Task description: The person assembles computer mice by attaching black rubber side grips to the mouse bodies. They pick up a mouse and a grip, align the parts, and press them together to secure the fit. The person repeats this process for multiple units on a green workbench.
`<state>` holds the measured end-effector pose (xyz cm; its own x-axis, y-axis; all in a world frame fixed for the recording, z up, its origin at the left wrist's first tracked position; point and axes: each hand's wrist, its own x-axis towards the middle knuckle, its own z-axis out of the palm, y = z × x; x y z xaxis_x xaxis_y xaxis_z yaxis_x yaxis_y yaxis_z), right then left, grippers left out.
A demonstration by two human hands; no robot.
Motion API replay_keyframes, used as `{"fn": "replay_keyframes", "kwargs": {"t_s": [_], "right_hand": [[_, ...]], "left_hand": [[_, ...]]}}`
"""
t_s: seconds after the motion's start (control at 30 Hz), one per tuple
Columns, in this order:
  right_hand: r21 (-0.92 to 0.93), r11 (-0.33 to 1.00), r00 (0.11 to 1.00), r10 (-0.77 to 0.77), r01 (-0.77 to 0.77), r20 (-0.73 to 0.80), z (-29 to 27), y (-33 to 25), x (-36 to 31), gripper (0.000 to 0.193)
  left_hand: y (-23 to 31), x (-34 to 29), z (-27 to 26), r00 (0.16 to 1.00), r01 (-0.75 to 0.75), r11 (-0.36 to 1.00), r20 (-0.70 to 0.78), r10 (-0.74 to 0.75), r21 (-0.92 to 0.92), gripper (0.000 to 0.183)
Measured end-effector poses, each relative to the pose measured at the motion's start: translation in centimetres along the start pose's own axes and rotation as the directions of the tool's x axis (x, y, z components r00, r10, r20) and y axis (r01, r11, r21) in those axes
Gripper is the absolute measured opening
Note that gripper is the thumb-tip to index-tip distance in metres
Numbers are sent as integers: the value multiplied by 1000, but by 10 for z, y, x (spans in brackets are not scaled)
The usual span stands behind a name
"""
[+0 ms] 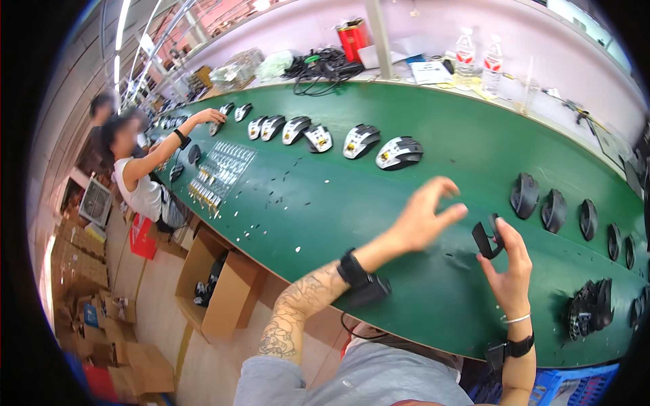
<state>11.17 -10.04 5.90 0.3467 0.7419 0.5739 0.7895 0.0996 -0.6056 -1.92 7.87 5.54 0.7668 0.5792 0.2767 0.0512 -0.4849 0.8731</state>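
Observation:
My right hand (508, 265) pinches a thin, curved black plastic piece (482, 240) between thumb and fingers above the green table. To its left, my left hand (425, 218) hovers with fingers spread and nothing in them, apart from the piece. Beyond it, computer mice with white-and-black shells, the closest one (399, 153) among them, form a row along the table. On the right is a row of black mice, the nearest (525, 196) just past my right hand. A black blocky object (369, 291) lies by my left wrist, partly hidden by it.
A heap of black plastic parts (590, 308) lies right of my right forearm. Small parts lie on a clear sheet (227, 166) farther left, where a co-worker (135, 162) reaches toward a mouse. An open cardboard box (233, 291) stands below the edge. Bottles (466, 57) line the back ledge.

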Motion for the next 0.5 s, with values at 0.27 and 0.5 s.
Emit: {"fn": "replay_keyframes", "kwargs": {"t_s": [0.27, 0.5], "right_hand": [[-66, 994, 995, -88, 85, -40, 0, 12, 0, 44], [-153, 988, 994, -41, 25, -103, -2, 35, -5, 43]], "left_hand": [[-124, 86, -79, 985, 169, 470, -157, -66, 866, 92], [-67, 67, -51, 833, 212, 944, -553, -37, 255, 81]]}}
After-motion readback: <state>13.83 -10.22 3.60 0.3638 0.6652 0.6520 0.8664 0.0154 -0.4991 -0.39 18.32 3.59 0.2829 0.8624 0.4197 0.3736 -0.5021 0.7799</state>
